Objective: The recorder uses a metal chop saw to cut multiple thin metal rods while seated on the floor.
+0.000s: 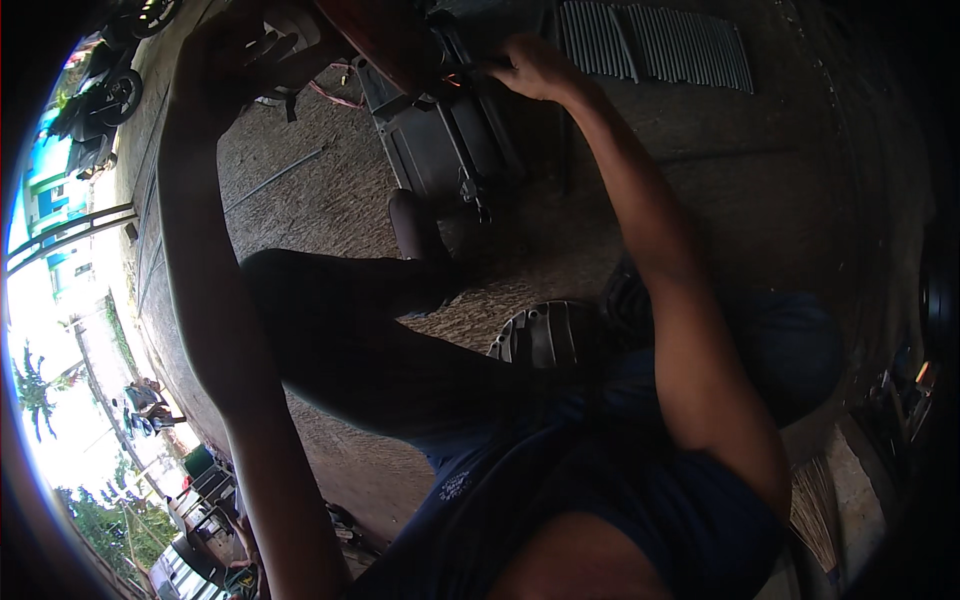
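Note:
At the upper left, my left hand [255, 50] is in deep shade. Its fingers look bent against a pale curved part [292, 35], though what they grip is too dark to make out. Right of it, a dark red curved panel [385, 45] comes in from the top edge. Beneath the panel lies a dark grey boxy frame [425, 150] with a long bar and a small metal clip at its near end. My right hand [530, 70] is at the frame's far right side, its fingers curled in near a small orange spot [452, 80]. Whatever they hold is hidden.
A slatted grey panel [655, 45] lies at the upper right. Pinkish wires [335, 95] and a thin rod [275, 180] are on the rough floor. A ribbed metal casing [540, 332] sits by my legs. A broom [815, 510] is at lower right; motorcycles [115, 95] stand far left.

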The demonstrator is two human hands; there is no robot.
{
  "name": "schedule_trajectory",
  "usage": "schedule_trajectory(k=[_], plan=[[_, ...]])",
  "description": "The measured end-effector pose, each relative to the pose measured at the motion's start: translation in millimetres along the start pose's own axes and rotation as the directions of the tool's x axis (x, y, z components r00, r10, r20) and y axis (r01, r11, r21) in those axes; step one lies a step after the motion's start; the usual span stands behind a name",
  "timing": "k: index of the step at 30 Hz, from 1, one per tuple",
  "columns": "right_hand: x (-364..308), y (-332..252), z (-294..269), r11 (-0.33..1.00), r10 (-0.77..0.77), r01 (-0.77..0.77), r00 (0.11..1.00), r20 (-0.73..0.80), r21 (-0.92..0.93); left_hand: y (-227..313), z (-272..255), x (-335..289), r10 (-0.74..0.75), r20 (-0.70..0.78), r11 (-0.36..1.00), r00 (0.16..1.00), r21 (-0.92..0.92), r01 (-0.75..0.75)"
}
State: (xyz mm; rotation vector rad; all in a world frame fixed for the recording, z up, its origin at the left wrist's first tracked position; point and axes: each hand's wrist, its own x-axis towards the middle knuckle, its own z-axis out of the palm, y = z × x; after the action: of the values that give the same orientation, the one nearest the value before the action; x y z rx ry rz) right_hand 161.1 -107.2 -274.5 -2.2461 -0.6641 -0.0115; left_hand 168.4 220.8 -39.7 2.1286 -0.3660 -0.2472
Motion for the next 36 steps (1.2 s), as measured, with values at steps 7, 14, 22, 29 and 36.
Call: schedule_trajectory(k=[7,14,22,29,36], plan=[[-3,-1,6,0.994,-0.091,0.086,0.992,-0.088,-0.062,2,4,1,0.152,0.006,0.916,0.988,0.374,-0.143],[-9,-2,12,0.971,-0.222,0.195,0.950,-0.219,-0.137,21,12,-2,0.264,0.063,0.533,0.962,0.822,-0.200],[-9,2,13,0.986,-0.138,0.128,0.986,-0.095,-0.107,-4,0,4,0.157,0.038,0.985,0.987,0.071,-0.159],[-12,-6,4,0.992,-0.123,0.124,0.988,-0.095,-0.003,-14,-14,7,-0.159,0.041,0.814,0.986,-0.560,0.154],[-16,-18,-4,0.998,0.006,-0.005,1.000,-0.012,0.066,-10,-3,7,0.071,0.024,0.995,0.997,-0.072,-0.069]])
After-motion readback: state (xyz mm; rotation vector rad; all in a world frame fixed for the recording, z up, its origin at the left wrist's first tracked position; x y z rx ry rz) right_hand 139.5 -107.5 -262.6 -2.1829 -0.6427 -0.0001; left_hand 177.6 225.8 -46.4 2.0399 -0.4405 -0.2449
